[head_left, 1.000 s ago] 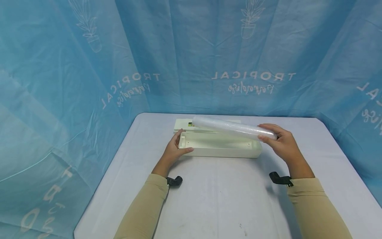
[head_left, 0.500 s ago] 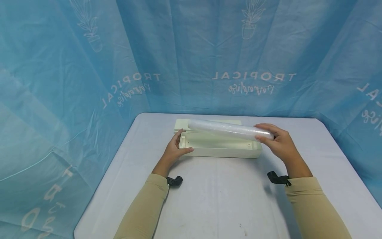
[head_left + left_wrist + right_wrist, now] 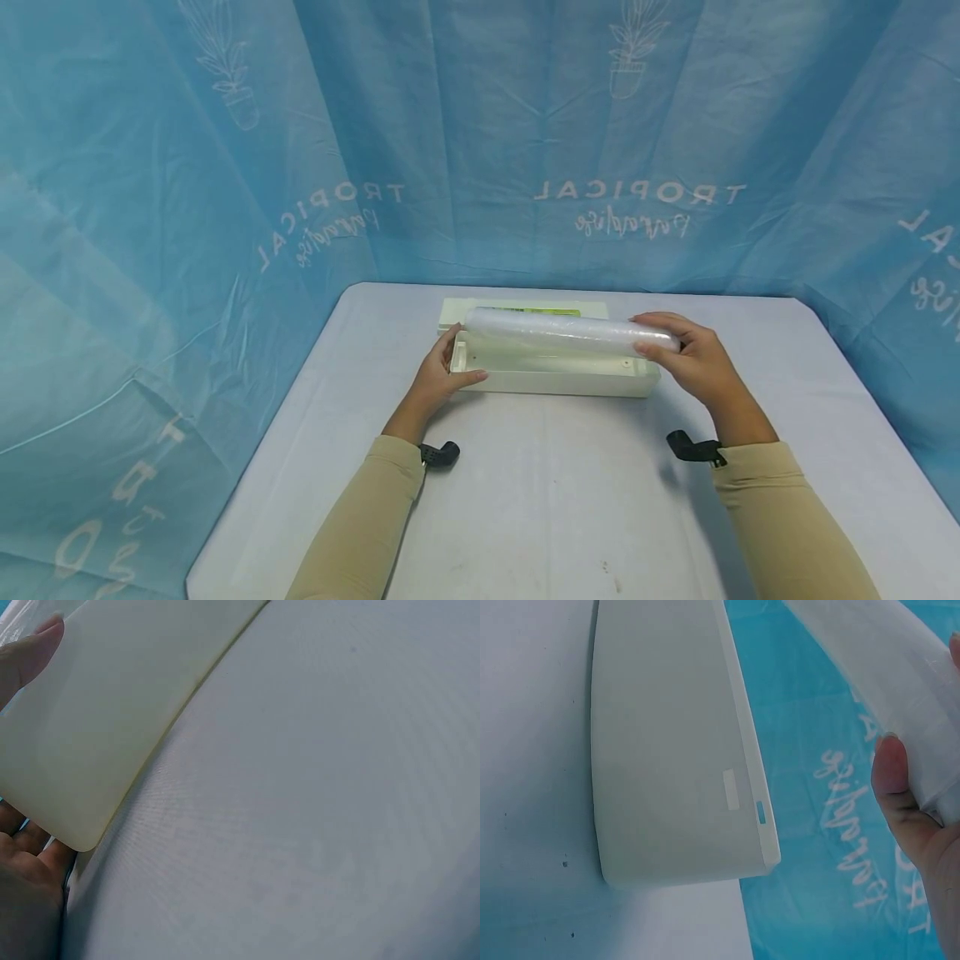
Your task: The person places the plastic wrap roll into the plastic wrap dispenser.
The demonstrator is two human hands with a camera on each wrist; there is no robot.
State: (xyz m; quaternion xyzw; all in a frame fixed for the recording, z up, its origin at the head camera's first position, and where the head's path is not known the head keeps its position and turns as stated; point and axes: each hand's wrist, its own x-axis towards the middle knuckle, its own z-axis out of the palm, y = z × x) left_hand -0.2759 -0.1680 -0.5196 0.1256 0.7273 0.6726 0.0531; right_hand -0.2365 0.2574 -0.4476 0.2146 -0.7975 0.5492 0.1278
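A roll of clear plastic wrap (image 3: 562,327) hangs over the back of an open pale box (image 3: 555,382), tilted slightly down to the right. My right hand (image 3: 693,354) grips the roll's right end between thumb and fingers; the right wrist view shows that thumb (image 3: 891,765) against the roll (image 3: 900,675), apart from the box (image 3: 671,750). At the box's left end my left hand (image 3: 435,375) holds on, thumb along the front wall and fingers round behind. In the left wrist view its thumb (image 3: 37,656) lies on the box wall (image 3: 97,742).
Behind the box lies a flat pale lid-like piece (image 3: 453,310) with a green label strip (image 3: 551,312), partly hidden by the roll. Everything stands on a white-covered table (image 3: 540,500). A blue printed curtain (image 3: 480,150) hangs along the back and sides.
My right hand has moved the roll left and slightly down, closer over the box opening. My left hand and the box have stayed in place.
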